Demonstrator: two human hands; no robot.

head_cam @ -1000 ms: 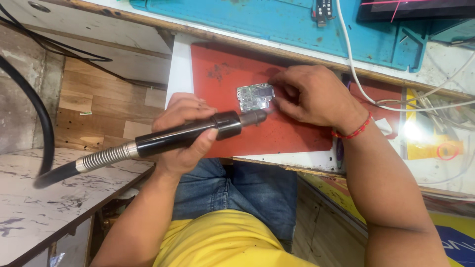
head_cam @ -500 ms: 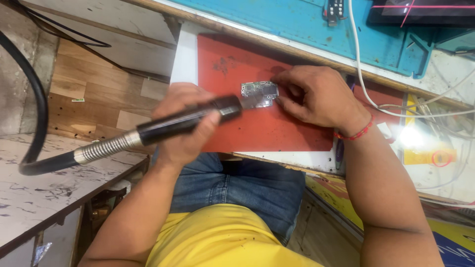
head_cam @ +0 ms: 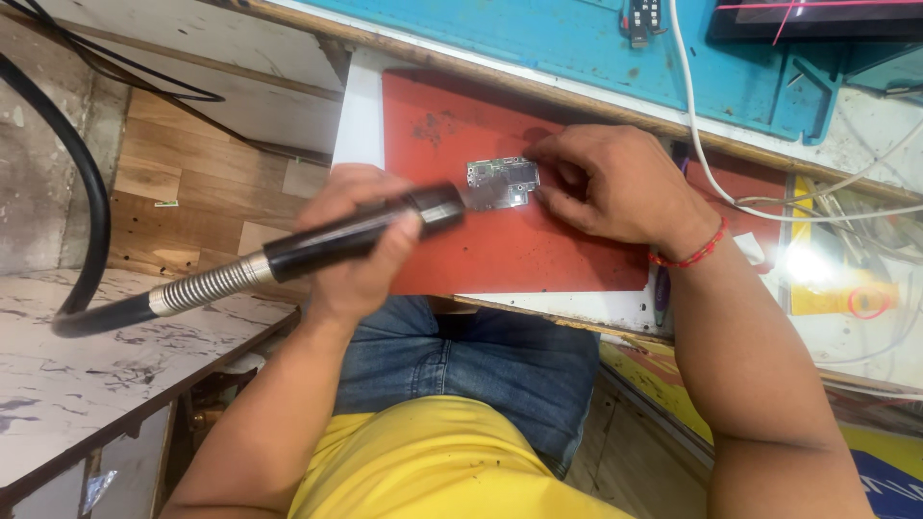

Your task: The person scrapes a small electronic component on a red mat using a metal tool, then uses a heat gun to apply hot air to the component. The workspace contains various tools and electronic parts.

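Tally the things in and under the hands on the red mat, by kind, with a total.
Rotary tool handpiece, held in the left hand: 1
Circuit board, pinned by the right hand: 1
Red mat: 1
Total: 3

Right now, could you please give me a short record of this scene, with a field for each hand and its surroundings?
left hand: grips a black rotary handpiece with a flexible shaft
tool tip: at the left edge of a small circuit board
right hand: fingers press on the board's right side
surface: red mat on a white board
behind: blue mat, white cables
wrist: red thread band on the right
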